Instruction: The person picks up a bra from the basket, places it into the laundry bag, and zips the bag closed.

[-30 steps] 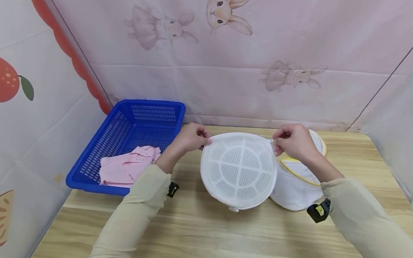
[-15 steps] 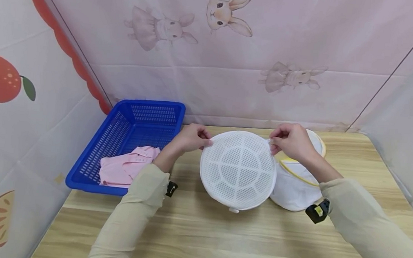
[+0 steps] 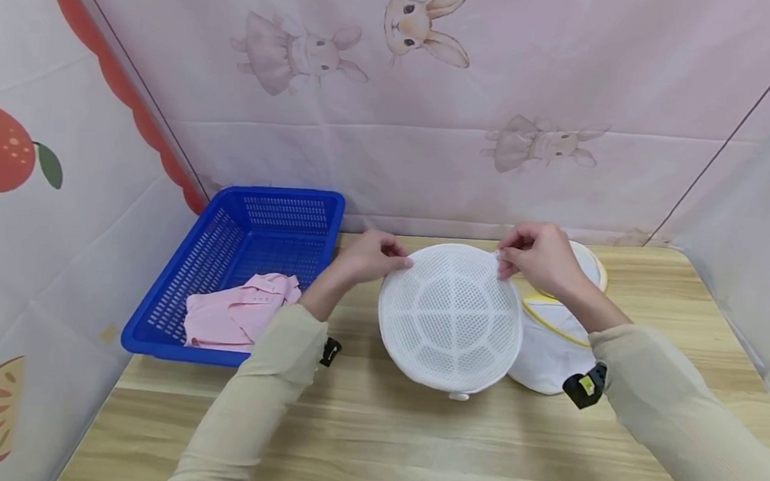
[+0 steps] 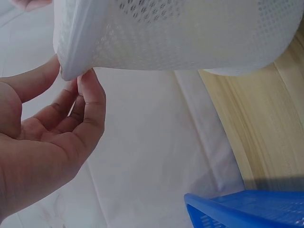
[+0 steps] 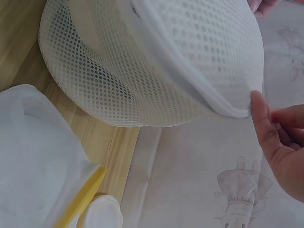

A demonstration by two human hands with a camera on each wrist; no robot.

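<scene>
A round white mesh laundry bag (image 3: 450, 319) is held up above the table, its flat top tilted toward me. My left hand (image 3: 371, 257) pinches the bag's upper left rim between thumb and fingers, as the left wrist view also shows on the mesh bag (image 4: 156, 35). At the upper right rim, my right hand (image 3: 543, 260) pinches the edge by a small zipper pull. The right wrist view shows the fingertips (image 5: 260, 111) on the bag's piped zipper edge. A small white tab (image 3: 459, 396) sticks out at the bag's bottom.
A blue plastic basket (image 3: 168, 283) stands at the left, with a folded pink shirt (image 3: 234, 311) in it. Right of the mesh bag, partly behind it, lies a white bag with yellow trim (image 3: 547, 354). The wooden table (image 3: 407, 456) meets a printed wall sheet at the back.
Both hands keep their pinch on the mesh bag. The right hand has moved a little left along the rim; the left hand and the bag have shifted slightly right.
</scene>
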